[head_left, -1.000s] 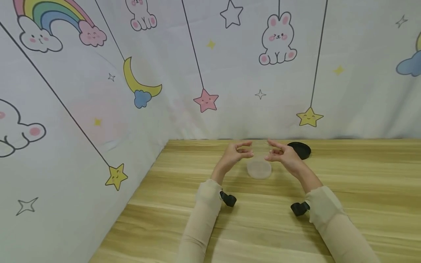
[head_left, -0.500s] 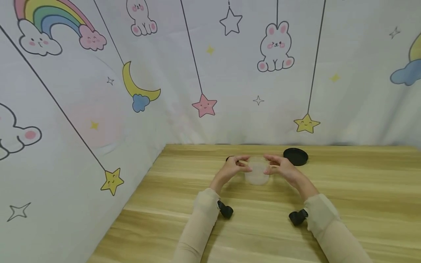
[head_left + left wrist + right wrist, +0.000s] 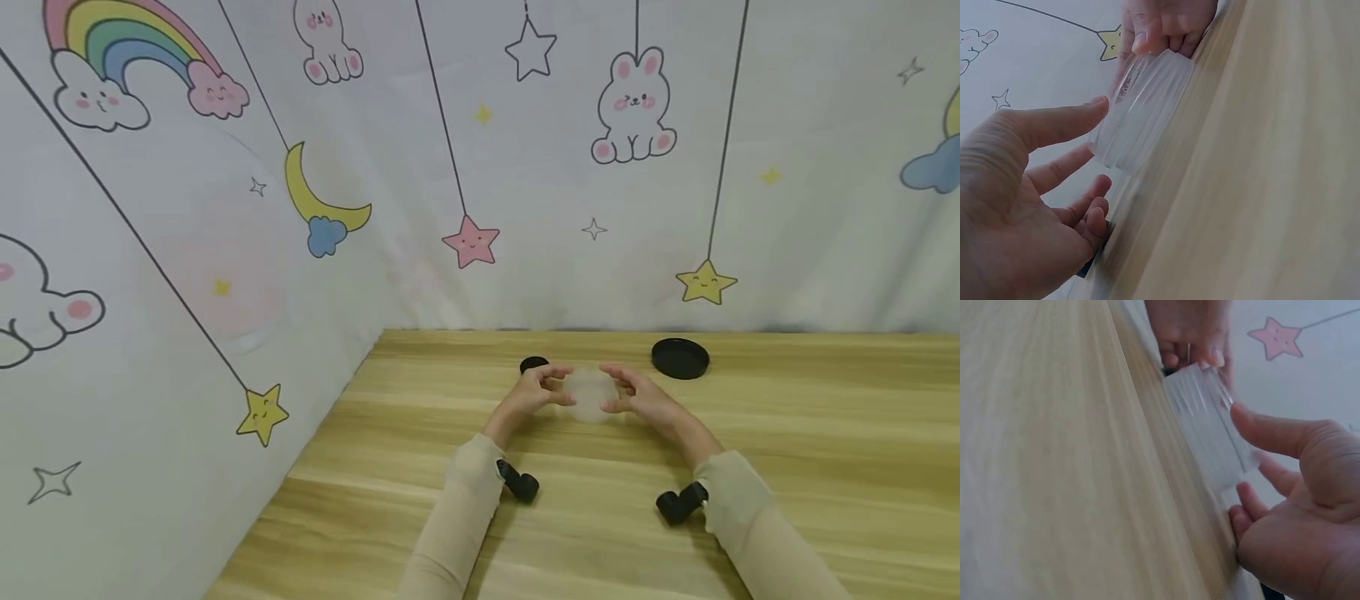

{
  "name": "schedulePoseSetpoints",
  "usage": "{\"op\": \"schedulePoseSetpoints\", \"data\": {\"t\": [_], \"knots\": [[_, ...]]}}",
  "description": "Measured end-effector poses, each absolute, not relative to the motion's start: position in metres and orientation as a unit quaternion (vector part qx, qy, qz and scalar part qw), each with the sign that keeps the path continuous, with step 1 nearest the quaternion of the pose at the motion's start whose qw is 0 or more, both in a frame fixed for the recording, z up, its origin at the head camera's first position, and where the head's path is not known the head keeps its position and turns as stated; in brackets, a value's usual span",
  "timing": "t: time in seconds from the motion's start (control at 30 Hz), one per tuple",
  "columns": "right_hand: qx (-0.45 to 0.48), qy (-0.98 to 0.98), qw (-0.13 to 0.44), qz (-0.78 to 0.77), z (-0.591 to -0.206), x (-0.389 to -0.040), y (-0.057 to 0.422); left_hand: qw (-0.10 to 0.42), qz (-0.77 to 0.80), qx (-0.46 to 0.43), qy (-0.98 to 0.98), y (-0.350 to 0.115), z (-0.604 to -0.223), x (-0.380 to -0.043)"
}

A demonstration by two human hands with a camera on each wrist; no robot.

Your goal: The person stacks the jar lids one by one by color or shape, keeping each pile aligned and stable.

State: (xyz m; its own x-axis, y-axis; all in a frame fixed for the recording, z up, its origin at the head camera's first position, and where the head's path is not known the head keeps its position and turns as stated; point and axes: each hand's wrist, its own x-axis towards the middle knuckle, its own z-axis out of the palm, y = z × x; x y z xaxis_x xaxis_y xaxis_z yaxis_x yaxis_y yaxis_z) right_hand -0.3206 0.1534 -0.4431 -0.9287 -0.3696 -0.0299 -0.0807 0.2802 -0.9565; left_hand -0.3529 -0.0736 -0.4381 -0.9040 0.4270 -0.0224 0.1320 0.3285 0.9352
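Note:
A round, ridged container of clear plastic (image 3: 590, 400) sits low at the wooden tabletop between my two hands. In the left wrist view its upper clear piece (image 3: 1124, 94) appears stacked on a frosted lower part (image 3: 1154, 115), with small reddish marks on the side. My left hand (image 3: 531, 397) pinches the upper piece from the left, thumb on the near side and fingers beyond. From the right, my right hand (image 3: 651, 408) holds the same piece likewise. The lower fingers hang beside the container near the wood. Whether the two parts are fully seated cannot be told.
A shallow black round lid (image 3: 679, 358) lies behind my right hand. Partly hidden behind the left hand is a smaller black round thing (image 3: 534, 365). A white cloth wall (image 3: 585, 292) with cartoon prints borders the table's back and left.
Both hands came down together with the clear upper piece, from above the frosted part onto it. The smaller black thing, hidden at first, now shows behind the left hand.

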Motion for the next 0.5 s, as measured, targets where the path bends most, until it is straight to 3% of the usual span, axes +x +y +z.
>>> {"op": "schedulePoseSetpoints", "data": {"t": [0.5], "knots": [[-0.141,0.806,0.134,-0.559,-0.4457,-0.3181,0.1492,0.113,0.548,0.200,0.804,-0.0770,-0.4474,-0.3501]]}}
